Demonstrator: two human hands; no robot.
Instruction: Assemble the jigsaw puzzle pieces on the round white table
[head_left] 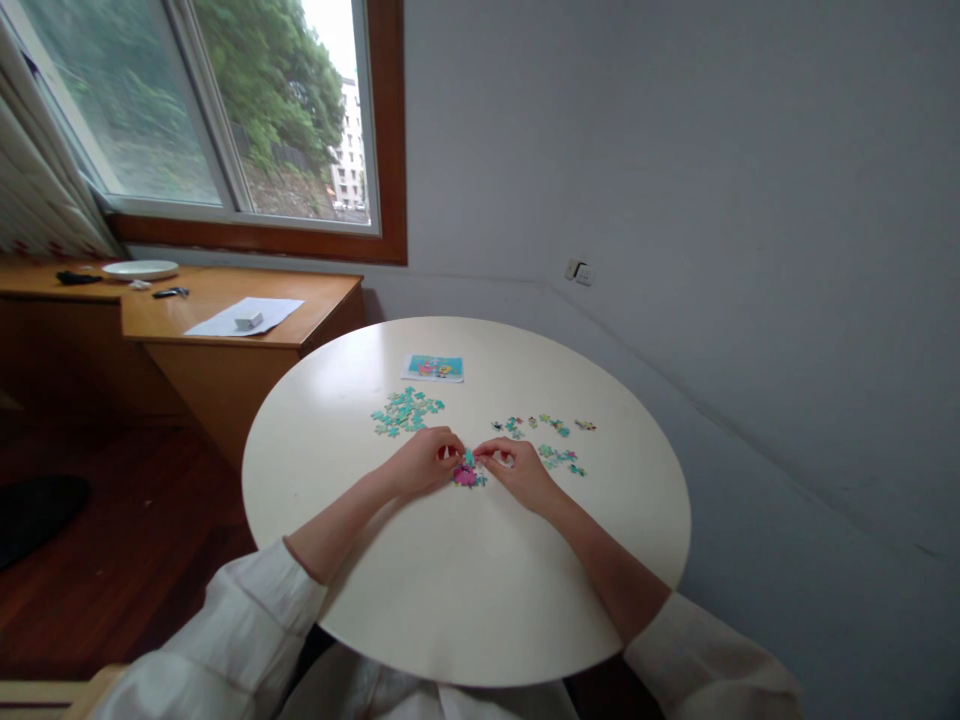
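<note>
On the round table (450, 590), left hand (427, 462) and right hand (523, 476) flank, about equally near, the pink puzzle cluster (465, 477) just nearward of their fingertips. A teal piece (469, 457) lies between; whether either pinches it, I cannot tell.

The forearms (349, 525) slant inward, the left grip (426, 461) and right grip (523, 474) near each other, fingers (448, 437) curled.

The heaped puzzle pieces (407, 411) are coloured turquoise, the puzzle cluster (465, 477) is marked with magenta and turquoise, the bench (480, 580) is finished in cream, the window frame (391, 130) in reddish-brown.
</note>
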